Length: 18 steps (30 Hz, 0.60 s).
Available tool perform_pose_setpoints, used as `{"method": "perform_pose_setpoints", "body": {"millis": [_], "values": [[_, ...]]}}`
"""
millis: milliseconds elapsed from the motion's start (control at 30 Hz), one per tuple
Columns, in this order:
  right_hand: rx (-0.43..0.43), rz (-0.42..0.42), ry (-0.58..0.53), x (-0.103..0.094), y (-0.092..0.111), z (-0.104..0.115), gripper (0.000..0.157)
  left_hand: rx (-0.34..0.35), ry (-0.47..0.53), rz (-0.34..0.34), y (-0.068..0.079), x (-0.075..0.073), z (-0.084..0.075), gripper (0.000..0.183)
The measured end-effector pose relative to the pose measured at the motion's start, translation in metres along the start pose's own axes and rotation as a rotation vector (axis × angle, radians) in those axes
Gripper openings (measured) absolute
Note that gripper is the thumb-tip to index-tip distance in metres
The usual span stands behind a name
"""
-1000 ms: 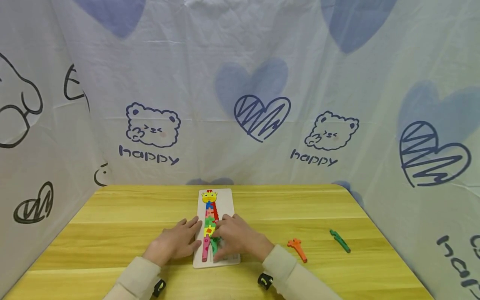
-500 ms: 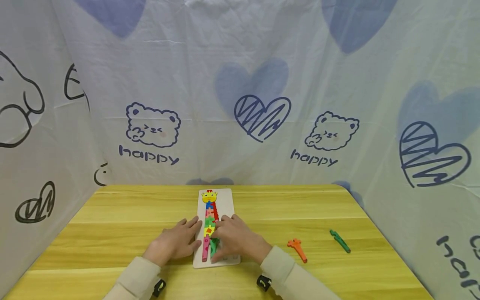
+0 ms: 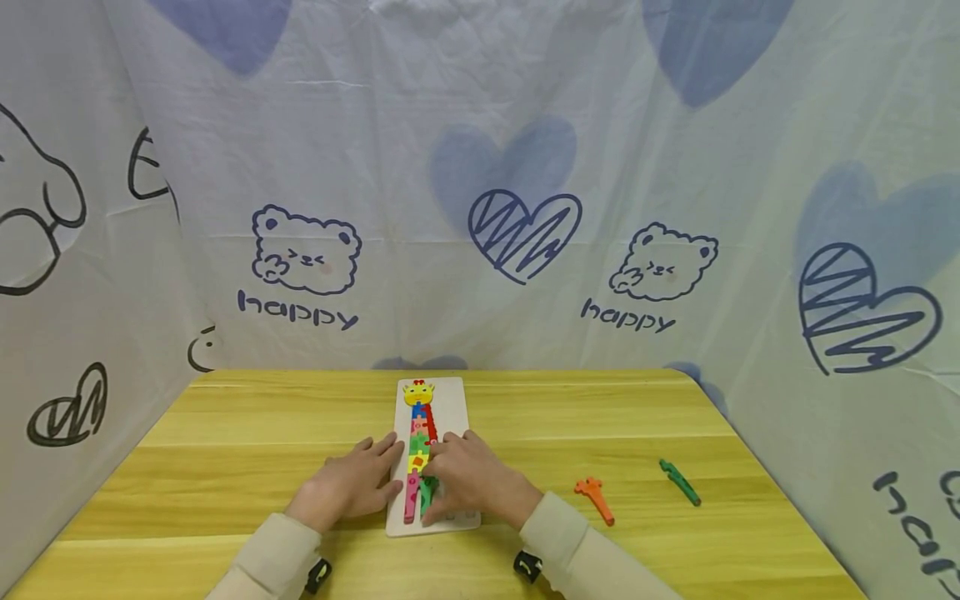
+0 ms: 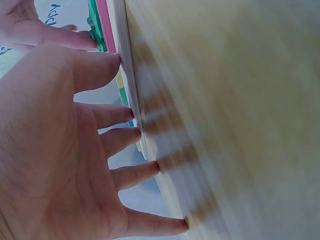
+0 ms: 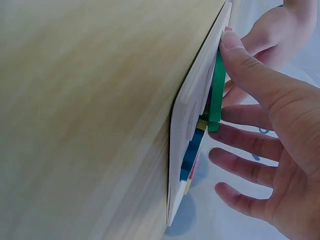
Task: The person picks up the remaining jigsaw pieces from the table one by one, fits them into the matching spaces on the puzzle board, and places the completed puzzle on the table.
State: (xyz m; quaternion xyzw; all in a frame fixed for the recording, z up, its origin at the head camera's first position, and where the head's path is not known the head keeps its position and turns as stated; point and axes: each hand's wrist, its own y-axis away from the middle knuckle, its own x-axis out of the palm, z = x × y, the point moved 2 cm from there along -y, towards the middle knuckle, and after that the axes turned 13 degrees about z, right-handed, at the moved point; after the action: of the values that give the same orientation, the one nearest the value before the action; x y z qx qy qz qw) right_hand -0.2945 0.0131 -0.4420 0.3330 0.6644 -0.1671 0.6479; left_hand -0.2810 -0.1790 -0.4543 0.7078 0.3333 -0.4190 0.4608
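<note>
A pale puzzle board [image 3: 452,404] lies on the table, bearing a colourful giraffe puzzle with a yellow head [image 3: 418,393] at the far end. My left hand [image 3: 348,485] rests along the board's left edge with its fingers straight, the thumb beside the pink leg piece [image 3: 411,498]. My right hand [image 3: 476,477] reaches over the lower right of the board. Between its thumb and fingers it holds a green puzzle piece [image 5: 216,90], which appears slightly raised and tilted over the board in the right wrist view. The hand partly hides this piece in the head view.
An orange puzzle piece [image 3: 596,501] lies on the wooden table [image 3: 262,417] to the right of my right hand. Farther right is a dark green piece [image 3: 681,482]. A white cloth [image 3: 405,167] printed with hearts and bears hangs behind the table.
My right hand has shifted slightly to the left with the green piece. My left hand, the board and the loose pieces have stayed in place.
</note>
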Motion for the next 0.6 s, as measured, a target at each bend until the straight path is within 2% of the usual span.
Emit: {"method": "perform_pose_setpoints", "body": {"millis": [600], "values": [[-0.001, 0.004, 0.010, 0.0020, -0.0007, -0.0005, 0.068, 0.003, 0.001, -0.009, 0.0026, -0.0006, -0.0017, 0.066]]}}
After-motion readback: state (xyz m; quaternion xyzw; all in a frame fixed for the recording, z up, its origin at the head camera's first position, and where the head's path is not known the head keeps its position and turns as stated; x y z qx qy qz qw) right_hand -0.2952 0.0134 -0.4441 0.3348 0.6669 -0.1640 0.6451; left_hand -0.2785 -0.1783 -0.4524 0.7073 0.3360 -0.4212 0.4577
